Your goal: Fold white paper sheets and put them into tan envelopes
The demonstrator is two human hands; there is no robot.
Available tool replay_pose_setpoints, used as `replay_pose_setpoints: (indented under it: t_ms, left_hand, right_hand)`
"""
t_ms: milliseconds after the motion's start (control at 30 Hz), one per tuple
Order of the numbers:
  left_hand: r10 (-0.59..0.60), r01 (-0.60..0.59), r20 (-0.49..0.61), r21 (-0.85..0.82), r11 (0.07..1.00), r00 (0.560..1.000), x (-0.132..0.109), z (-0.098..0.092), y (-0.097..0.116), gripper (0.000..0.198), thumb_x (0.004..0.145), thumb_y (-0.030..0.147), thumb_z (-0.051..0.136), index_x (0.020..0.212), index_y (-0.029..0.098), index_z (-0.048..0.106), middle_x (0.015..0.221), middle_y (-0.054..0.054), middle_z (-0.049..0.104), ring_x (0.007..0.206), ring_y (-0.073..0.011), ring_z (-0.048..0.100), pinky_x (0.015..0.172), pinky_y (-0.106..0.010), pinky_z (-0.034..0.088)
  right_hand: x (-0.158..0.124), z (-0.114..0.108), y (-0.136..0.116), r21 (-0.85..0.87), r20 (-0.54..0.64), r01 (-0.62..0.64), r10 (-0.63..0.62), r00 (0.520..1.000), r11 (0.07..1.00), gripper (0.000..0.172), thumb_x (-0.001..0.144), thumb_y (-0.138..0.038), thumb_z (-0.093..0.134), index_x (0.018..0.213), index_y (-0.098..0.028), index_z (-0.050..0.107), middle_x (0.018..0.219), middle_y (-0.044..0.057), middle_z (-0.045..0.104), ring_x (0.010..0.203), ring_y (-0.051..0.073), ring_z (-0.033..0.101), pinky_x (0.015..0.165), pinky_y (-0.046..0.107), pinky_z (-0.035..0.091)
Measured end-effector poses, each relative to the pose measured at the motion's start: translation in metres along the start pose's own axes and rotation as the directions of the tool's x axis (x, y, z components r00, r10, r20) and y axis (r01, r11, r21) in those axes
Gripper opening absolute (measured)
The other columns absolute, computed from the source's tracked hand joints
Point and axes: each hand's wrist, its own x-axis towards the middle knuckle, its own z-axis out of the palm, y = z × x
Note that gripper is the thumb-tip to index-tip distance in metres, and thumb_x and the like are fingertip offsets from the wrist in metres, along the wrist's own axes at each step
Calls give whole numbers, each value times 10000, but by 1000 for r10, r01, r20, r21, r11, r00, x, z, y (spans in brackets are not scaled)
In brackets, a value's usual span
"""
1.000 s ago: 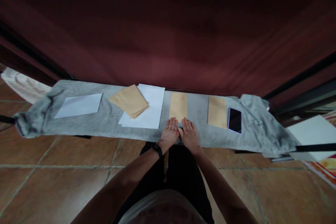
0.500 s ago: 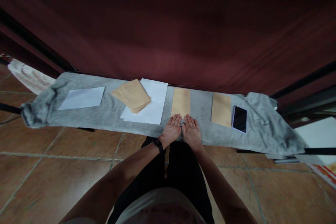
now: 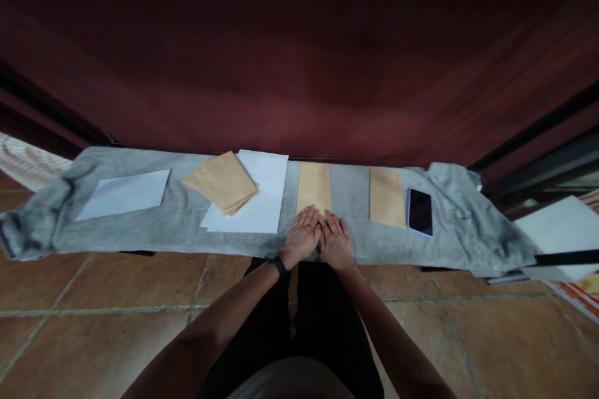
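Observation:
A tan paper envelope (image 3: 314, 186) lies flat on the grey cloth straight in front of me. My left hand (image 3: 303, 234), with a black band at the wrist, rests palm down on its near end, fingers stretched out. Beside it my right hand (image 3: 336, 240) also lies flat, its fingertips at the envelope's near right corner. The two hands touch along their inner edges, and neither grips anything. They hide the near edge of the envelope. A second tan envelope (image 3: 387, 197) lies apart to the right.
Several stacked tan envelopes (image 3: 225, 182) lie on white sheets (image 3: 266, 199) left of my hands. Farther left is a folded white paper (image 3: 126, 193). A phone (image 3: 420, 212) lies at the right. Grey cloth (image 3: 187, 234) covers the narrow bench, and a dark red panel (image 3: 299, 75) stands behind.
My hands have drawn closer together and moved slightly up onto the envelope. The whole view has shifted a little; the papers and phone keep their places on the cloth.

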Motion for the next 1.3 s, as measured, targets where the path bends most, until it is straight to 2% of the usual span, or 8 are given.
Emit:
replay_pose_setpoints:
  t_ms: [133,267,400,633,867,1100,1300]
  left_hand:
    - [-49,51,48,-49,997,998,25,0,0,567,1060,325,225,1572,127,369,1673,-105,293,1568,-239,205,1280,-454,210]
    - [-69,71,44,-44,996,997,54,1,-2,565,1060,364,255,1587,185,352,1690,-73,259,1576,-245,175,1285,-476,166]
    - [-51,52,29,-20,998,998,85,4,-7,575,1053,361,272,1599,188,329,1701,-77,224,1580,-258,160,1286,-497,130]
    - [-49,49,14,-22,999,999,135,4,-22,593,1043,402,288,1609,228,306,1700,-66,223,1580,-280,152,1271,-570,102]
    - [-83,83,5,-15,996,997,170,3,-29,635,1037,462,291,1620,209,274,1698,-66,237,1585,-268,129,1279,-541,55]
    - [-80,80,-3,-9,997,997,187,4,-38,667,1029,494,280,1630,207,236,1689,-68,264,1588,-268,109,1279,-540,50]
    - [26,-26,39,9,1000,999,168,1,-44,606,1039,439,284,1616,250,287,1685,-22,271,1585,-237,131,1286,-500,67]
  right_hand:
    - [1,2,-1,-9,9,-19,19,1000,1000,450,1044,-284,410,1440,-152,578,1574,137,475,1441,285,461,1223,475,271]
    - [2,5,-1,9,5,-25,25,1000,1000,447,1025,-290,445,1426,-158,589,1537,144,524,1423,283,479,1221,474,268]
    - [3,2,-3,29,-7,-30,30,1000,999,420,1021,-290,461,1388,-158,615,1523,146,540,1425,282,471,1215,473,276]
    - [4,-2,-4,53,-34,-27,28,999,998,477,1027,-304,468,1483,-176,520,1564,137,492,1440,280,453,1207,479,297]
    - [4,0,-3,50,-50,-20,23,998,999,489,1024,-282,482,1506,-204,494,1578,125,475,1440,273,463,1205,474,313]
    - [5,2,-3,30,-48,-19,20,999,999,513,1024,-287,486,1531,-212,462,1593,128,450,1439,273,466,1206,481,309]
    - [5,1,-3,49,-33,-31,33,999,998,504,1025,-316,485,1517,-207,485,1574,133,479,1438,277,463,1213,470,290]
